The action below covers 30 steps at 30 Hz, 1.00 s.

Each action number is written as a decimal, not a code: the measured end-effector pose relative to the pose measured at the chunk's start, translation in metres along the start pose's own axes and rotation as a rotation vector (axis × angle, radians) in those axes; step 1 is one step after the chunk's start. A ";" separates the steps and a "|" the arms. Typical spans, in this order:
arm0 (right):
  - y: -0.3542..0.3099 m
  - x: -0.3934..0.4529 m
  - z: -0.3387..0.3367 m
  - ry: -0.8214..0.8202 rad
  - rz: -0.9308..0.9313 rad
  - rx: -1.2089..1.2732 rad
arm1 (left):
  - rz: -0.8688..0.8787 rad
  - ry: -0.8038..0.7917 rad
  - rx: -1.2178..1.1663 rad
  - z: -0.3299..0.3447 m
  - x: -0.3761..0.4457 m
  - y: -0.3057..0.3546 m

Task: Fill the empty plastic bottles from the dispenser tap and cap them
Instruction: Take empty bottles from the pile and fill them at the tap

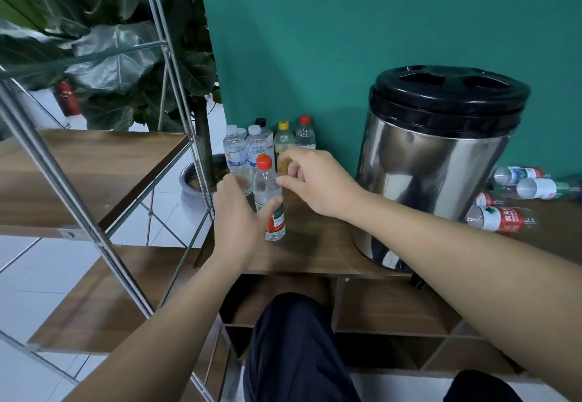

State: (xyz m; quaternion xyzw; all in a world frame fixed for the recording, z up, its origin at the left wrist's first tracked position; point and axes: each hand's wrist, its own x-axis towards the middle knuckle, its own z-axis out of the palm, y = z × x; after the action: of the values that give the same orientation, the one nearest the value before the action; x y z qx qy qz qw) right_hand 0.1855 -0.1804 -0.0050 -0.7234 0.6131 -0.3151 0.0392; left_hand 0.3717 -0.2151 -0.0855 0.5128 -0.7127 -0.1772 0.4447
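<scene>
While the small clear plastic bottle with the red cap [269, 200] stands upright, the left hand [241, 219] cups its side, fingers loosely spread, and the right hand [315, 181] hovers half-open just right of the cap, holding nothing.

Both forearms are bare to the edge of the picture, with no sleeve, watch or ring to be seen on the left hand [236, 219] or the right hand [315, 181]. The legs [293, 351] wear dark trousers, navy perhaps, with soft folds at the knee.
</scene>
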 end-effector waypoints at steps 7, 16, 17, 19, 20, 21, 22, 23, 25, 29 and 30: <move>0.008 -0.102 -0.062 0.167 0.146 0.143 | 0.249 -0.166 -0.155 0.006 -0.062 0.086; 0.090 -0.263 -0.152 0.395 0.388 0.269 | 0.408 -0.429 -0.370 0.097 -0.123 0.212; 0.104 -0.277 -0.157 0.404 0.428 0.263 | 0.428 -0.458 -0.368 0.112 -0.128 0.223; 0.132 -0.304 -0.167 0.436 0.505 0.265 | 0.448 -0.505 -0.378 0.143 -0.137 0.243; 0.145 -0.315 -0.171 0.460 0.537 0.269 | 0.448 -0.538 -0.368 0.158 -0.141 0.253; 0.159 -0.323 -0.175 0.485 0.566 0.273 | 0.448 -0.577 -0.334 0.173 -0.145 0.262; 0.171 -0.330 -0.178 0.505 0.595 0.276 | 0.445 -0.611 -0.287 0.189 -0.147 0.270; 0.184 -0.335 -0.180 0.515 0.621 0.276 | 0.438 -0.629 -0.255 0.205 -0.146 0.277; 0.211 -0.339 -0.182 0.514 0.668 0.265 | 0.396 -0.624 -0.254 0.239 -0.140 0.287; 0.266 -0.330 -0.185 0.480 0.747 0.245 | 0.300 -0.603 -0.192 0.296 -0.123 0.290; 0.279 -0.325 -0.186 0.474 0.760 0.242 | 0.299 -0.600 -0.162 0.307 -0.117 0.287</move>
State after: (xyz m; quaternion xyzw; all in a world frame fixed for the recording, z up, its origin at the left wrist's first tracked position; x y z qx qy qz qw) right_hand -0.1649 0.1094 -0.1126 -0.3456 0.7857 -0.5042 0.0947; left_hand -0.0344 -0.0557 -0.1014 0.2908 -0.8626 -0.3092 0.2754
